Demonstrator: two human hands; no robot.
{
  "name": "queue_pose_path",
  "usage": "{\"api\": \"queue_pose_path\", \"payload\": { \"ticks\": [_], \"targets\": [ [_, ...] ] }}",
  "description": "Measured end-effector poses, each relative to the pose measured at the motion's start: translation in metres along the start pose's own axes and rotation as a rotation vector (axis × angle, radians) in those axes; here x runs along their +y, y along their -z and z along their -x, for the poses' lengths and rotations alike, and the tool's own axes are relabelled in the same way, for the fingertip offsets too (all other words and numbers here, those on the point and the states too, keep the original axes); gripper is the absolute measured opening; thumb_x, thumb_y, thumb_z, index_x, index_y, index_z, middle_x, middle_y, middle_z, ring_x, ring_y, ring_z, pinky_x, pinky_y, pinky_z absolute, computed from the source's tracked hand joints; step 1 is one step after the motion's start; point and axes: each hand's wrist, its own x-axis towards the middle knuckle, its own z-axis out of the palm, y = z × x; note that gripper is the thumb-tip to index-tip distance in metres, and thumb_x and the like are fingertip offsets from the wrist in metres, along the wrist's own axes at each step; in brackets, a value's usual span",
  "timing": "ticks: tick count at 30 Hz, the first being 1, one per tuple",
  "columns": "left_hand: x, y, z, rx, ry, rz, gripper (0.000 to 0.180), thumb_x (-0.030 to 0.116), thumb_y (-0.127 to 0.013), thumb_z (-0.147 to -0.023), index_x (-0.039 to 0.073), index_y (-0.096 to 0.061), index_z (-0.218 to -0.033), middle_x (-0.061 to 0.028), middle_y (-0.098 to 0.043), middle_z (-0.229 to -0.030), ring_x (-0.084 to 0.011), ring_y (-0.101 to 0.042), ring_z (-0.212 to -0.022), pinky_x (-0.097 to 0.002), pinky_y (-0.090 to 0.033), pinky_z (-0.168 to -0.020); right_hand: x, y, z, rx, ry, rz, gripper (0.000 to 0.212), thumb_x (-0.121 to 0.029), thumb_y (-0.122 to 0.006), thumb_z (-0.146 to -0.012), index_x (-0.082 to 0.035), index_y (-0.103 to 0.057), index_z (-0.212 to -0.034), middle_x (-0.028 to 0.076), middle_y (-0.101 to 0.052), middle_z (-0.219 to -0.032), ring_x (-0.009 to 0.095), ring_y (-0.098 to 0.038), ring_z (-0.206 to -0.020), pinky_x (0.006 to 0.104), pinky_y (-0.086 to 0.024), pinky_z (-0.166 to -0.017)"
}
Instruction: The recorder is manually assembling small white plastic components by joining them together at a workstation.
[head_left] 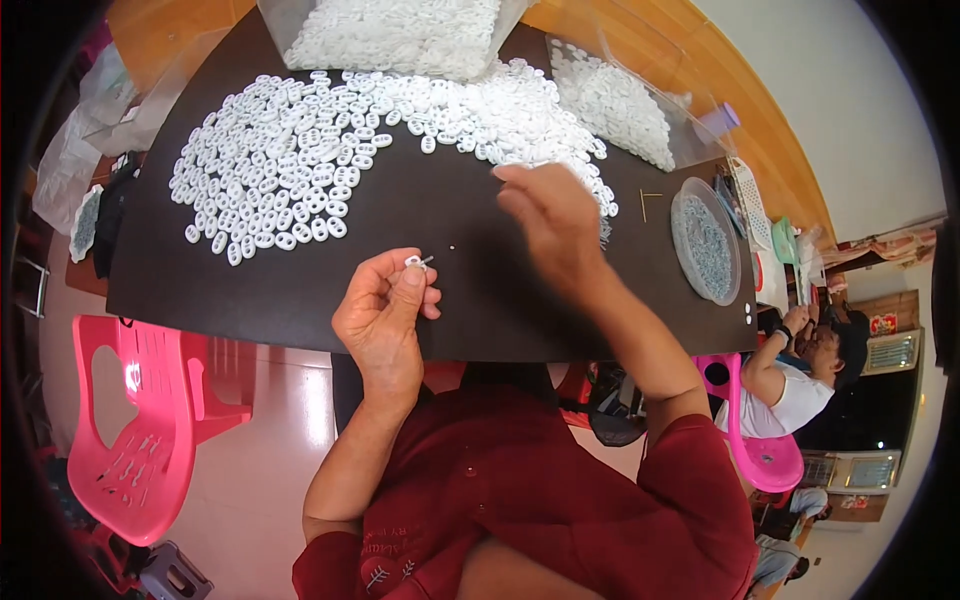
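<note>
Dark table bears a white pile; nearer than the pile, left hand pinches a white piece with grey pin, which could drop should the pinch loosen; by the pile's right end, blurred right hand, hold untellable, could scatter the pile by brushing it.

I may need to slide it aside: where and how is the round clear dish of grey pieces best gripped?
Probably by the raised rim of the round clear dish, on its left side, coming from the left with the right hand: bare tabletop lies there, while a white perforated piece crowds its right. Keep it level; small grey pieces lie loose inside.
</note>
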Motion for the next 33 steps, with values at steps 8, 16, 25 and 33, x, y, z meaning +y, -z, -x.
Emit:
{"api": "queue_pose_path", "payload": {
  "ticks": [8,16,25,33],
  "targets": [
    [-0.001,-0.002,0.002,-0.018,-0.030,-0.028,0.013,0.006,-0.060,-0.090,-0.003,-0.060,-0.099,-0.0067,-0.063,-0.080,-0.0077,-0.055,-0.063,-0.0208,-0.047,-0.056,0.058,0.006,-0.002,-0.137,0.193,0.316,0.021,0.000,-0.065,-0.069,-0.012,-0.067,-0.086,0.005,-0.055,-0.073,0.024,-0.053,-0.071,0.0354,-0.043,-0.063],
    [-0.003,-0.001,0.003,-0.016,-0.041,-0.036,0.014,0.007,-0.060,-0.089,-0.003,-0.060,-0.099,-0.0066,-0.063,-0.080,-0.0073,-0.055,-0.064,-0.0203,-0.047,-0.057,0.056,0.004,-0.009,-0.263,0.274,0.361,0.017,-0.001,-0.065,-0.071,-0.009,-0.064,-0.085,0.007,-0.054,-0.075,0.026,-0.052,-0.073,0.0357,-0.042,-0.064],
    [-0.002,0.001,0.002,-0.023,-0.053,-0.030,0.013,0.006,-0.061,-0.088,-0.003,-0.060,-0.098,-0.0093,-0.064,-0.079,-0.0106,-0.057,-0.063,-0.0226,-0.048,-0.055,0.000,-0.013,0.003,-0.300,0.147,-0.081,0.015,-0.003,-0.066,-0.076,-0.007,-0.062,-0.090,0.009,-0.054,-0.075,0.029,-0.054,-0.074,0.0375,-0.044,-0.065],
    [0.000,-0.001,0.006,-0.004,-0.059,-0.033,0.012,0.005,-0.060,-0.089,-0.003,-0.060,-0.098,-0.0100,-0.064,-0.082,-0.0111,-0.058,-0.066,-0.0227,-0.048,-0.058,-0.025,-0.004,0.009,-0.369,0.023,-0.345,0.017,0.000,-0.065,-0.078,-0.004,-0.062,-0.094,0.008,-0.056,-0.081,0.021,-0.058,-0.075,0.0294,-0.046,-0.067]
  ]
}}
